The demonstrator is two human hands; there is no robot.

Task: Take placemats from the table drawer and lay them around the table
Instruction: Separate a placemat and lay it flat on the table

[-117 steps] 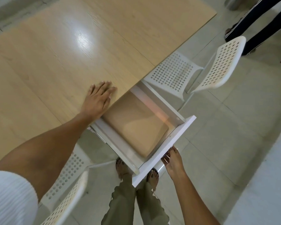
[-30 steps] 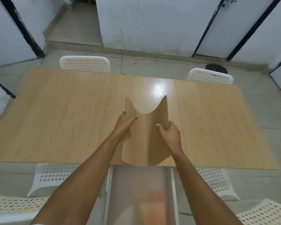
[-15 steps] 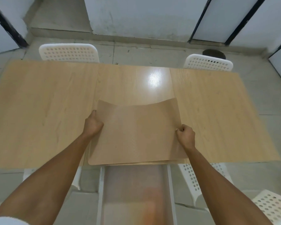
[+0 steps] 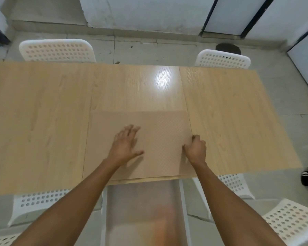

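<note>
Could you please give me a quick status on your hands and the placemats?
Left hand flat on tan textured placemat stack. Right hand pinching its right edge. Stack flat on light wooden table; white drawer open.

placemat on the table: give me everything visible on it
The placemat is a tan rectangular sheet with a fine woven-looking texture, lying flat on the wooden table at the near edge, above the open drawer. A second edge shows beneath its near side, so it may be a stack. The left hand rests flat on it; the right hand pinches its right edge.
</note>
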